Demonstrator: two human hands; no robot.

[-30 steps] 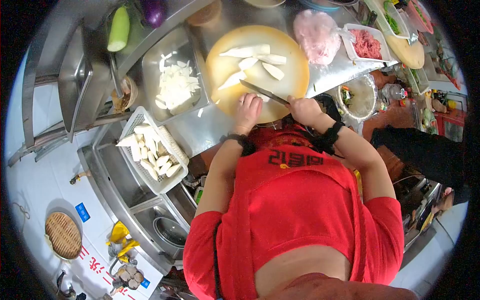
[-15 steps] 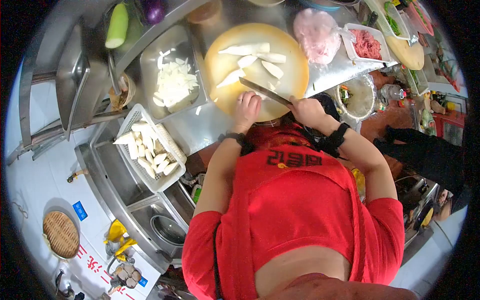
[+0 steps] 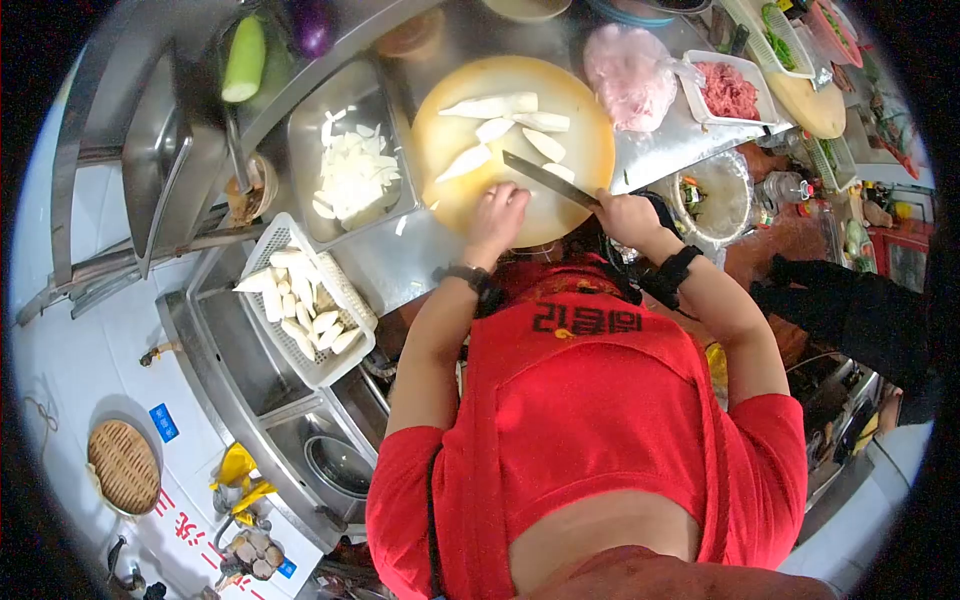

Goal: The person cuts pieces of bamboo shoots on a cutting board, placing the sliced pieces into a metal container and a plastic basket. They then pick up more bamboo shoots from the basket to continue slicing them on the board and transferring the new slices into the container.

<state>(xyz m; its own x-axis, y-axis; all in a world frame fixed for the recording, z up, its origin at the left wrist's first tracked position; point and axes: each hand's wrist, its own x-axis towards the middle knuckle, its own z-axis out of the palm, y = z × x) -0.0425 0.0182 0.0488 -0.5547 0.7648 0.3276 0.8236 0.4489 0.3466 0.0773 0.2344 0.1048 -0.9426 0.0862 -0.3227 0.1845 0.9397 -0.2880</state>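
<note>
My right hand (image 3: 627, 217) is closed round the handle of a kitchen knife (image 3: 550, 178), whose blade slants up and left just above a round yellow-rimmed cutting board (image 3: 596, 110). My left hand (image 3: 500, 215) rests at the board's near edge with its fingers curled in. Whatever lies under those fingers is hidden. Several peeled, tapered white vegetable pieces (image 3: 490, 105) lie on the far half of the board. One more piece (image 3: 562, 172) shows beside the blade. Left of the board, a steel tray (image 3: 405, 190) holds a heap of sliced white vegetable (image 3: 355, 175).
A white plastic basket (image 3: 352, 300) of peeled white pieces stands over the sink edge at left. Right of the board are a pink plastic bag (image 3: 630, 78) and a white tray of minced meat (image 3: 730, 90). A green gourd (image 3: 244, 60) and an eggplant (image 3: 312, 28) lie at upper left.
The knife has shifted a little right, away from my left hand. My left fingers have curled in more. The view has tilted slightly.
</note>
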